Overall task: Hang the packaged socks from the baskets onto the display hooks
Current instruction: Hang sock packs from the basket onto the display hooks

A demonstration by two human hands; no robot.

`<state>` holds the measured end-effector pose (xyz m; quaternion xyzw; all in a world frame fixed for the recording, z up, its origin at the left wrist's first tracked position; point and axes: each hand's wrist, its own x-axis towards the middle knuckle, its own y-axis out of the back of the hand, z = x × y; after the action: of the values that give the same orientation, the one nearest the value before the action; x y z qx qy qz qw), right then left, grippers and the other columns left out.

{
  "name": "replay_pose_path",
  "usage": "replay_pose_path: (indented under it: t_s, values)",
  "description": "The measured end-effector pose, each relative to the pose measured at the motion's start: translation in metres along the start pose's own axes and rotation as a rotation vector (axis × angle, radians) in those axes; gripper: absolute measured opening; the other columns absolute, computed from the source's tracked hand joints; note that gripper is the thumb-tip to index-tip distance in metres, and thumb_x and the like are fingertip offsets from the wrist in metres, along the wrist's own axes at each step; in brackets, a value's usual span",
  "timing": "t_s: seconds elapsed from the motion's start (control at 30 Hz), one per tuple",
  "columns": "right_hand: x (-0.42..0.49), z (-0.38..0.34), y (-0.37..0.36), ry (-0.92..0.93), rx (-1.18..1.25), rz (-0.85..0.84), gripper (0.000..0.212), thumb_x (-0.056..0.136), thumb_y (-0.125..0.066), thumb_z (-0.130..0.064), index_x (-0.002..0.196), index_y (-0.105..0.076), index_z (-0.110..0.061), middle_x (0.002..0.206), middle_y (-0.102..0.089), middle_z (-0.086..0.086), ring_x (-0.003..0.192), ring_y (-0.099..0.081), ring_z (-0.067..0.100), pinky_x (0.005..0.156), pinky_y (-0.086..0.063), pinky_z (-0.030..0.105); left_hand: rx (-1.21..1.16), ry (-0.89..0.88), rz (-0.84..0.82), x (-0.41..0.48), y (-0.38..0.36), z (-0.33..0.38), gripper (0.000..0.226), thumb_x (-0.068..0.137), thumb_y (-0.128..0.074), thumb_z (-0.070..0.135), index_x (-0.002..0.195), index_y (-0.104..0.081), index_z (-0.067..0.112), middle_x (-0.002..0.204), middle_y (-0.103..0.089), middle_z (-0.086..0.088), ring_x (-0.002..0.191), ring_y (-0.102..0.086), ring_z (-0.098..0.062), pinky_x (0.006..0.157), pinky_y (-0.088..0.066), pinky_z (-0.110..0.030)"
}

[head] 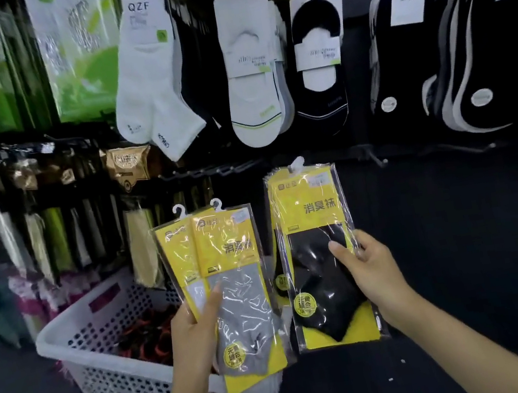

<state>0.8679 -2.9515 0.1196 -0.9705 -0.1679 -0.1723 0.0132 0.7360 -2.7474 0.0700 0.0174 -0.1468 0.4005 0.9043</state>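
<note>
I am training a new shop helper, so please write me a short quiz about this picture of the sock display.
1. True or false: the left hand grips packs of blue socks.
2. Which hand holds the pack of black socks?
3. Where does the white basket stand? A) low on the left, beside the left hand; B) high above both hands; C) to the right of that pack.

Key: 1 false, they are grey socks; 2 the right hand; 3 A.
</note>
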Motion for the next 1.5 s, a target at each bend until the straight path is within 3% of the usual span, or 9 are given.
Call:
replay_pose_path:
  t_s: [0.1,0.23,0.53,0.73,0.9,1.07,1.2,1.37,1.5]
  values:
    - [0.011,0.005,-0.006,-0.028,-0.031,-0.007,0.007,0.093,-0.060,-0.021,0.097,-0.064,-0.025,0.085,-0.072,-0.002,0.082,-0.069,0.013,0.073,-0.058,0.027,-0.002,0.002,0.004,0.005,0.005,-0.005,0.036,0.073,-0.064,0.054,0.090,-0.072,0.023,0.086,-0.073,0.005,0.082,-0.070,-0.013,0.076,-0.054,-0.038]
    - [0.033,0.019,-0.016,-0.171,0.048,0.075,0.004,0.089,-0.066,-0.019,0.086,-0.068,-0.018,0.074,-0.071,-0.004,0.069,-0.069,0.008,0.055,-0.054,0.020,-0.016,0.016,0.029,0.008,0.007,-0.008,0.028,0.079,-0.064,0.047,0.094,-0.072,0.025,0.090,-0.075,0.006,0.087,-0.070,-0.013,0.079,-0.054,-0.036]
    - [0.102,0.046,-0.030,-0.475,0.131,0.340,0.030,0.075,-0.080,-0.026,0.068,-0.056,-0.011,0.081,-0.061,0.008,0.080,-0.058,0.023,0.086,-0.052,0.037,-0.097,0.056,-0.014,0.009,-0.008,-0.014,0.013,0.077,-0.064,0.043,0.074,-0.074,0.038,0.079,-0.074,0.015,0.070,-0.069,0.000,0.064,-0.048,-0.025]
    - [0.104,0.047,-0.035,-0.363,0.105,0.319,0.045,0.085,-0.070,-0.028,0.121,-0.056,-0.006,0.124,-0.057,0.012,0.110,-0.057,0.027,0.099,-0.047,0.040,-0.096,0.044,-0.045,0.009,-0.016,-0.017,0.038,0.073,-0.064,0.048,0.088,-0.071,0.015,0.085,-0.075,-0.002,0.078,-0.072,-0.014,0.069,-0.056,-0.030]
    - [0.045,0.033,-0.031,-0.118,0.042,0.161,0.035,0.090,-0.063,-0.028,0.121,-0.052,-0.019,0.116,-0.053,-0.006,0.098,-0.053,0.002,0.073,-0.043,0.008,-0.133,0.059,-0.091,0.005,-0.026,-0.018,0.021,0.081,-0.066,0.037,0.086,-0.073,0.018,0.084,-0.075,0.001,0.073,-0.071,-0.010,0.054,-0.053,-0.015]
    - [-0.006,0.024,-0.035,-0.137,0.080,-0.135,0.017,0.090,-0.061,-0.026,0.105,-0.062,-0.017,0.101,-0.067,0.005,0.079,-0.065,0.004,0.066,-0.051,0.014,-0.136,0.065,-0.131,-0.004,-0.041,-0.015,0.032,0.075,-0.070,0.040,0.087,-0.071,0.012,0.084,-0.075,-0.002,0.076,-0.072,-0.017,0.063,-0.058,-0.026]
    - [-0.021,0.022,-0.029,-0.127,0.157,-0.170,0.014,0.090,-0.061,-0.013,0.103,-0.068,-0.014,0.099,-0.075,-0.003,0.091,-0.069,0.005,0.071,-0.053,0.015,-0.124,0.022,-0.167,-0.013,-0.049,-0.010,0.038,0.071,-0.071,0.040,0.082,-0.068,0.004,0.074,-0.073,-0.007,0.068,-0.071,-0.022,0.059,-0.059,-0.030]
    - [-0.020,0.017,-0.011,-0.127,0.187,-0.072,0.011,0.094,-0.056,-0.016,0.102,-0.064,-0.014,0.093,-0.076,-0.003,0.087,-0.071,0.009,0.064,-0.053,0.017,-0.032,-0.019,-0.120,-0.014,-0.047,-0.008,0.052,0.078,-0.044,0.065,0.052,-0.030,0.022,0.049,-0.025,0.006,0.047,-0.027,-0.010,0.048,-0.025,-0.020]
    - [-0.005,0.006,0.002,-0.084,0.150,0.033,0.009,0.096,-0.053,-0.017,0.097,-0.061,-0.015,0.083,-0.075,-0.004,0.075,-0.071,0.006,0.057,-0.052,0.015,-0.114,-0.012,-0.136,-0.008,-0.037,-0.014,0.056,0.086,-0.044,0.058,0.078,-0.063,0.007,0.074,-0.064,-0.006,0.065,-0.058,-0.022,0.055,-0.045,-0.022]
